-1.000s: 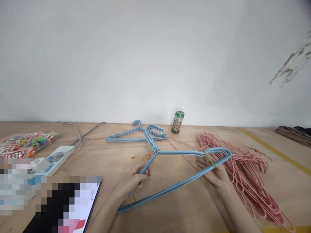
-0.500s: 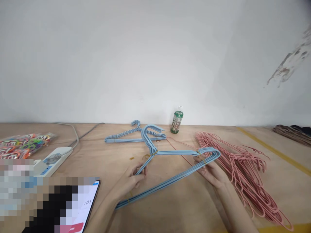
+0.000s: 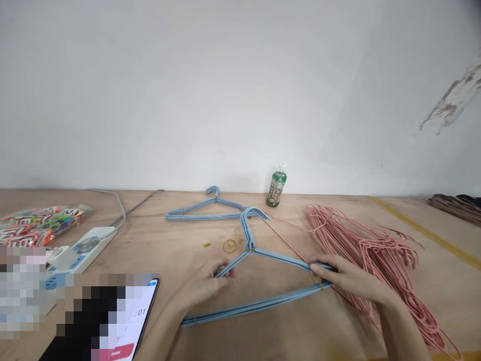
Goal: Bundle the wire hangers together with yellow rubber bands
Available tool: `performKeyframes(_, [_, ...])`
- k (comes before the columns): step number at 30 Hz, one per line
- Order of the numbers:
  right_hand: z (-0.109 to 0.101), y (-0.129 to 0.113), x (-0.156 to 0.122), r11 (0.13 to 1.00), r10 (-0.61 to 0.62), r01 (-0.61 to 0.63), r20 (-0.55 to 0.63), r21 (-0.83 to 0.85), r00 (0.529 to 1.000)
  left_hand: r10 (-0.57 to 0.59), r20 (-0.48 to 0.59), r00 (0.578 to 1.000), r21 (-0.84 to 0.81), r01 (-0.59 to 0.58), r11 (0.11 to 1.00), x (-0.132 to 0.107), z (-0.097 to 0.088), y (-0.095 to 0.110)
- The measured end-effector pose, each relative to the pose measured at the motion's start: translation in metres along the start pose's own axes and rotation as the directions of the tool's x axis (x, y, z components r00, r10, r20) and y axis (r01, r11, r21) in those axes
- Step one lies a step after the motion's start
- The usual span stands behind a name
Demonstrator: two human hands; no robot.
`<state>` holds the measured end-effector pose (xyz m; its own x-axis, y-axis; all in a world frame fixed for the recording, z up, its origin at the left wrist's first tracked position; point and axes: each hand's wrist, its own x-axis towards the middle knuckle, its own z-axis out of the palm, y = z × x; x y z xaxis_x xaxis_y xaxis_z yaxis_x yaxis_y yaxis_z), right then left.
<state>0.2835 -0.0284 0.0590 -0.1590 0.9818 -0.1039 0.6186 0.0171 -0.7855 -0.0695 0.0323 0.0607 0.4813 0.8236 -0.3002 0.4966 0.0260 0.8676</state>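
A plywood table (image 3: pixel 143 235) is spread with pink wire hangers (image 3: pixel 376 260) at the right and a second blue bundle (image 3: pixel 199 211) beyond. A loose rubber band (image 3: pixel 230 245) is left lying. The blue wire hanger bundle (image 3: pixel 255 308) is gripped at the table's near side, its hook now swung rightward, just beside the second bundle's end. Its shoulder is pinched by the left hand (image 3: pixel 201 288), its corner clasped by the right hand (image 3: pixel 351 278)

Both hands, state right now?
Left hand: closed, holding the blue hanger bundle.
Right hand: closed, holding the same bundle at its other end.
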Motion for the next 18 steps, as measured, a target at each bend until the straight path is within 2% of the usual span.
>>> performKeyframes(3, [-0.001,0.011,-0.002,1.0,0.029,-0.029,0.003,-0.001,1.0,0.002,-0.03,1.0,0.006,-0.002,1.0,0.003,0.0,-0.003])
performKeyframes(6, [0.002,0.018,0.004,1.0,0.011,-0.011,-0.016,0.012,1.0,0.128,-0.103,0.986,0.052,-0.123,0.991,0.008,0.0,-0.008])
performKeyframes(8, [0.005,0.019,0.011,0.999,-0.014,0.014,-0.004,0.053,1.0,0.219,-0.188,0.957,0.12,-0.199,0.973,0.012,0.001,-0.014])
performKeyframes(10, [0.007,0.016,0.018,0.996,-0.035,0.036,-0.004,0.087,0.999,0.291,-0.318,0.903,0.274,-0.206,0.939,0.016,0.002,-0.018])
performKeyframes(12, [0.007,0.012,0.026,0.994,-0.054,0.056,-0.017,0.098,0.998,0.384,-0.438,0.813,0.47,-0.156,0.869,0.019,0.001,-0.021])
performKeyframes(14, [0.006,0.008,0.036,0.992,-0.078,0.08,-0.024,0.099,0.997,0.508,-0.521,0.686,0.611,-0.115,0.783,0.018,-0.001,-0.021])
performKeyframes(16, [0.004,0.003,0.049,0.988,-0.108,0.11,-0.024,0.111,0.994,0.6,-0.59,0.54,0.669,-0.089,0.738,0.014,-0.005,-0.018])
performKeyframes(18, [0.003,-0.004,0.067,0.984,-0.13,0.133,-0.034,0.119,0.991,0.623,-0.665,0.411,0.666,-0.05,0.744,0.008,-0.011,-0.015])
